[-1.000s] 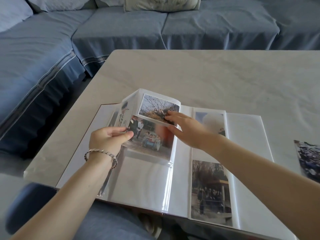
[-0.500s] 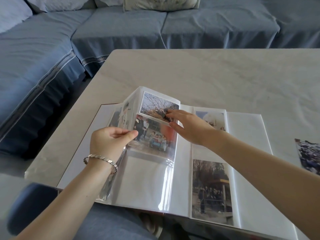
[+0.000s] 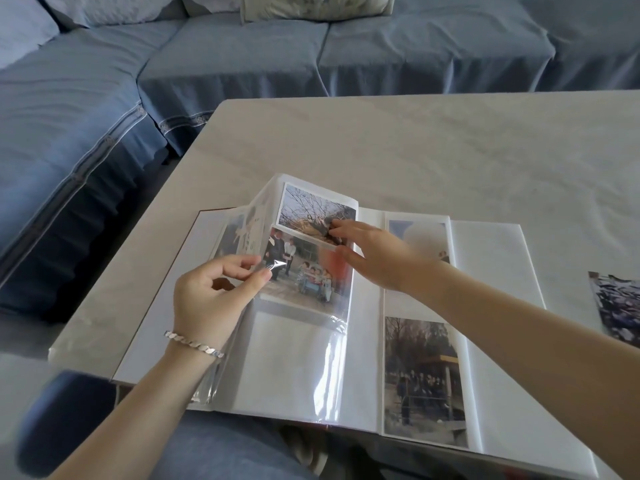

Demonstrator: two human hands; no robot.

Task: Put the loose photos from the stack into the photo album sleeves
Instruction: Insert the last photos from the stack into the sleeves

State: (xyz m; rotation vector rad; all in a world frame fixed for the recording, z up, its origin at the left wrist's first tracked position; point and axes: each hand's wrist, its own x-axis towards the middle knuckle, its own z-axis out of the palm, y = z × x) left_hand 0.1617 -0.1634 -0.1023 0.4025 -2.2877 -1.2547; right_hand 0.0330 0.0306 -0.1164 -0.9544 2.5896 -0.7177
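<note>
Pinch of left hand (image 3: 211, 296) on sleeve film (image 3: 278, 265), of right hand (image 3: 377, 258) on tree photo (image 3: 308, 209)

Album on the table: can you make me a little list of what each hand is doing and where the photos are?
album: open, flat on the table
left hand: pinches the plastic page by its edge, holding it up
right hand: pinches the tree photo at the top of that page
loose photos: on the table, right of the album
</note>
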